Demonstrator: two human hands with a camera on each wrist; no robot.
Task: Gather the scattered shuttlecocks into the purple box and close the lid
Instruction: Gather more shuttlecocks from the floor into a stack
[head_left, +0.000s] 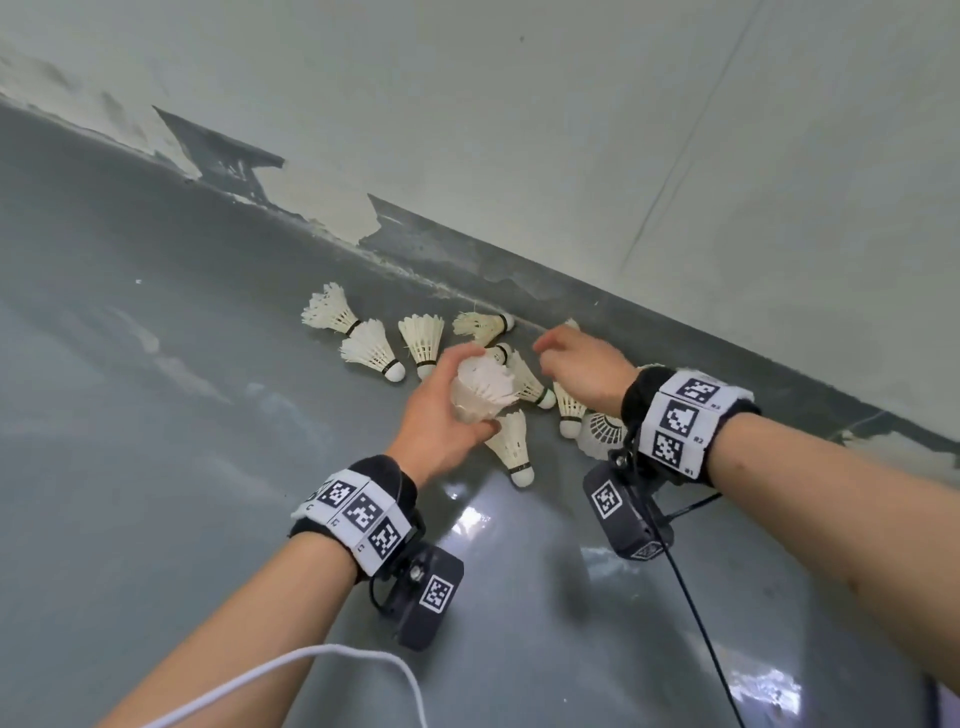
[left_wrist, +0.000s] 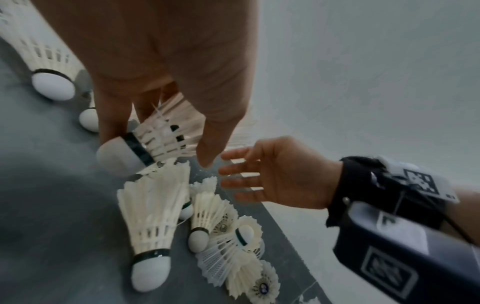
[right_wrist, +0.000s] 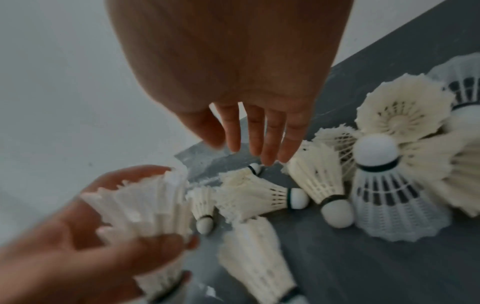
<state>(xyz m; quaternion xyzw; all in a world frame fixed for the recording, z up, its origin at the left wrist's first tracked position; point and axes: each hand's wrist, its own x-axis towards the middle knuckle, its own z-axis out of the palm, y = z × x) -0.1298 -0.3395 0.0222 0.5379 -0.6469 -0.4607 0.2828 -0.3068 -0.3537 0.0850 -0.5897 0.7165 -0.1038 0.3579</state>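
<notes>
Several white feather shuttlecocks (head_left: 371, 348) lie scattered on the grey floor (head_left: 156, 415) at the foot of the wall. My left hand (head_left: 475, 391) grips a nested stack of shuttlecocks (head_left: 493, 384) just above the pile; in the left wrist view its fingers (left_wrist: 114, 115) and thumb pinch the stack (left_wrist: 161, 139) near the cork. My right hand (head_left: 550, 353) hovers, open and holding nothing, over the shuttlecocks nearest the wall, fingers (right_wrist: 255, 139) straight. A white plastic shuttlecock (right_wrist: 394, 201) stands cork up under my right wrist. The purple box is not in view.
A pale wall (head_left: 571, 130) with peeling paint along its base runs diagonally right behind the pile. A white cable (head_left: 311, 660) trails from my left wrist, and a black cable (head_left: 701, 634) from the right. The glossy floor stretches towards me and to the left.
</notes>
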